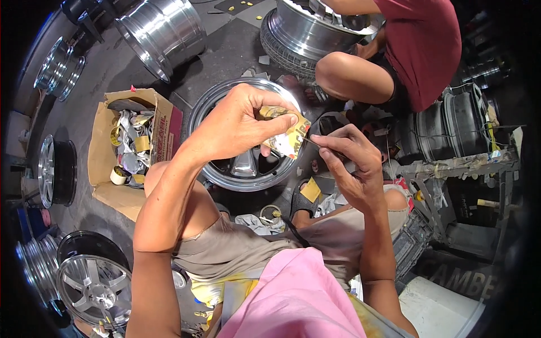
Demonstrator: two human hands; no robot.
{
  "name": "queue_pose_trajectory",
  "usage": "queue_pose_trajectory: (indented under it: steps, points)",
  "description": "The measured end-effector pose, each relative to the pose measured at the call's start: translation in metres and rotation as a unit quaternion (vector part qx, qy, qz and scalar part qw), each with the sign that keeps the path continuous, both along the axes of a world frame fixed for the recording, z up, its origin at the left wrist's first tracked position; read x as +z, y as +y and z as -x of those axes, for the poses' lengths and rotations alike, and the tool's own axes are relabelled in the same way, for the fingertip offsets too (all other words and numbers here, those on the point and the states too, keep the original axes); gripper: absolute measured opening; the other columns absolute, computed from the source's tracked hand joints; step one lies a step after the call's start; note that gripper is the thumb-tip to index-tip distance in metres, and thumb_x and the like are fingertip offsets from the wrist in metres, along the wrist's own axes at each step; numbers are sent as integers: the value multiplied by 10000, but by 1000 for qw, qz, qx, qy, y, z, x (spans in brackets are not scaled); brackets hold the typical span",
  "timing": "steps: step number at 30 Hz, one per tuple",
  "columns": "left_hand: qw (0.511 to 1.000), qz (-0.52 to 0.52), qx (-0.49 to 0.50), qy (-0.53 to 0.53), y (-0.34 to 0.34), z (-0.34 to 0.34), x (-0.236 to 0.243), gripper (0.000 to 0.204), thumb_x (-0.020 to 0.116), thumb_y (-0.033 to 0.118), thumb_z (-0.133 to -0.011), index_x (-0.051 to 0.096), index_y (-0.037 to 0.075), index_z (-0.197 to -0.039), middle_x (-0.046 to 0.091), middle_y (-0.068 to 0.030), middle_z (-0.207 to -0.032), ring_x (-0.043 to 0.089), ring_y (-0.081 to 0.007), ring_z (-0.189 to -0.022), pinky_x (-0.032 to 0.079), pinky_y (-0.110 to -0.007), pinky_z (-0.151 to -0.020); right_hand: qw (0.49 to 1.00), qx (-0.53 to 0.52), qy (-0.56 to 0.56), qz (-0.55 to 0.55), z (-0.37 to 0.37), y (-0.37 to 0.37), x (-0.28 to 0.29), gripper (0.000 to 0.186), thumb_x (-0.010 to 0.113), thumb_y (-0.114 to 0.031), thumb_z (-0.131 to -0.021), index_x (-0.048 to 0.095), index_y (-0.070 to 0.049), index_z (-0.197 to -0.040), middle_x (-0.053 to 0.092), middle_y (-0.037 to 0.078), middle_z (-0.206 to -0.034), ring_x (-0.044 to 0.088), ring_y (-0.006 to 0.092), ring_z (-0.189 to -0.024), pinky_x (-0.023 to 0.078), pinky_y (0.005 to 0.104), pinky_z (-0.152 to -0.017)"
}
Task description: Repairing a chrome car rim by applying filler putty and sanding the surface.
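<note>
My left hand (239, 121) grips a small yellow sheet (292, 142) with dark and red print, thumb on top and fingers behind. Close beside its right edge, my right hand (355, 163) pinches a thin, dark sliver between thumb and fingertips; its kind is too small to make out. Below both hands lies a wheel rim (256, 183) with a polished lip and dark recesses between its spokes, partly hidden by my left hand and forearm.
A cardboard box (101, 160) of tape rolls and scraps stands at left. More rims (163, 36) surround me. Ahead right, a person in a red shirt (422, 50) crouches by a tyred wheel (290, 56). A cluttered metal rack (456, 166) stands right; a yellow piece (310, 190) lies near my foot.
</note>
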State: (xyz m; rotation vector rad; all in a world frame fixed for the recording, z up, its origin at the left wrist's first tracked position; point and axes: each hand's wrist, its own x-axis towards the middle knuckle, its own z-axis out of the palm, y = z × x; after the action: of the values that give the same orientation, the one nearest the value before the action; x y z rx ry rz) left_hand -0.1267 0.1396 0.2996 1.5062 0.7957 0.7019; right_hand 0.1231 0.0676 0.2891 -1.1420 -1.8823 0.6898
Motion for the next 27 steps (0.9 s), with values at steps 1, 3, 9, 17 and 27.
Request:
queue_pose_trajectory:
  steps: [1,3,9,17,27]
  points:
    - [1000,1,-4,-1,0,0,0,205,705,173,-1021,779,3,-1108,756,-24,-847,644,-27,-660,523,-206,-518,1000,-1,3,5,0,0,0,290,747,2,-901,793,-90,-1172,664,65,-914,604,103,-728,479,253,-606]
    - [1000,-1,-4,-4,1,0,-1,208,705,175,-1021,778,3,-1111,757,-24,-847,643,-26,-655,523,-204,-515,1000,7,-4,-1,-3,2,-1,292,748,2,-899,794,-92,-1172,664,64,-914,608,107,-733,484,256,-613]
    - [1000,12,-3,-14,2,0,2,212,707,175,-1019,777,1,-1119,759,-30,-845,637,-26,-633,515,-196,-501,1000,12,10,-3,-3,1,2,294,757,-7,-894,791,-83,-1176,661,78,-939,620,122,-785,500,266,-646]
    - [996,87,6,-23,4,3,4,248,737,227,-997,784,13,-1111,758,-39,-812,636,-26,-609,493,-181,-484,1000,12,19,-18,-2,0,0,345,794,11,-850,779,-74,-1184,642,84,-987,633,153,-840,507,274,-717]
    - [999,49,21,-1,5,3,2,235,725,213,-1001,787,13,-1107,767,-47,-820,635,-26,-598,483,-184,-484,999,5,-8,-36,-8,0,6,353,780,31,-837,776,-56,-1178,659,93,-963,644,172,-854,515,291,-738]
